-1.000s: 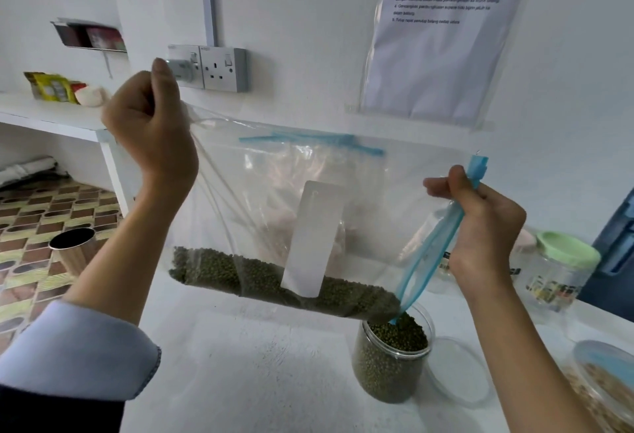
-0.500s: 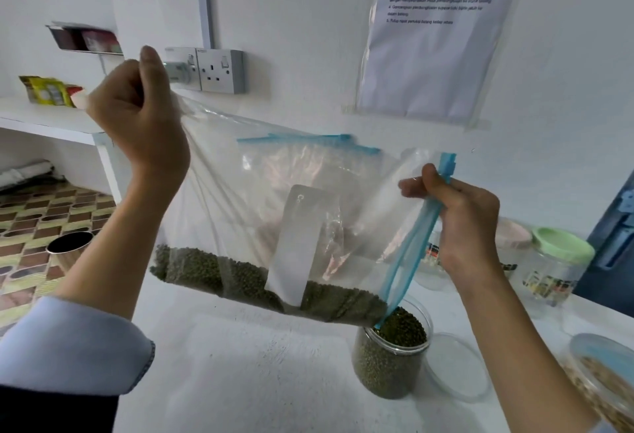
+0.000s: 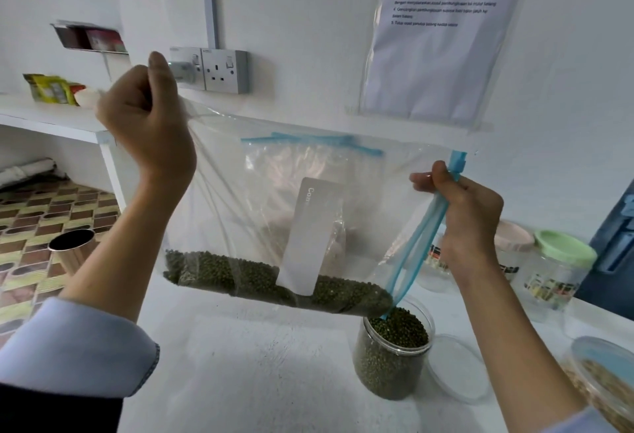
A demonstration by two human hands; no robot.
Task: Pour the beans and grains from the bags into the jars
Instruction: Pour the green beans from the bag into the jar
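Grip status: your left hand [image 3: 147, 120] is closed on the gathered bottom corner of the clear zip bag [image 3: 274, 213], held high; your right hand [image 3: 470, 213] is closed on the blue zip strip [image 3: 422, 247] at the bag's mouth end, held lower.

The bag's long axis runs from the raised left hand down and to the right, so the mung beans [image 3: 274, 281] lie in a band along the lower fold and slope toward the mouth. The lowest corner of the mouth sits at the rim of the open jar [image 3: 391, 360], which stands on the white surface [image 3: 240, 364] just below and inboard of your right hand. The jar appears nearly full, beans level with the neck, though the bag corner hides part of the opening.

Your right hand is the nearer one to the jar and governs where the stream lands; your left hand governs the slope. Judged from this, any further lift on the left will send the remaining beans toward a jar with little room.

Clearances: the jar's clear lid [image 3: 456, 371] lies flat just right of the jar. A green-lidded jar [image 3: 559, 271] stands near, behind your right wrist. A filled container [image 3: 603, 381] sits at the right edge. To the left of the jar the surface shows open room.
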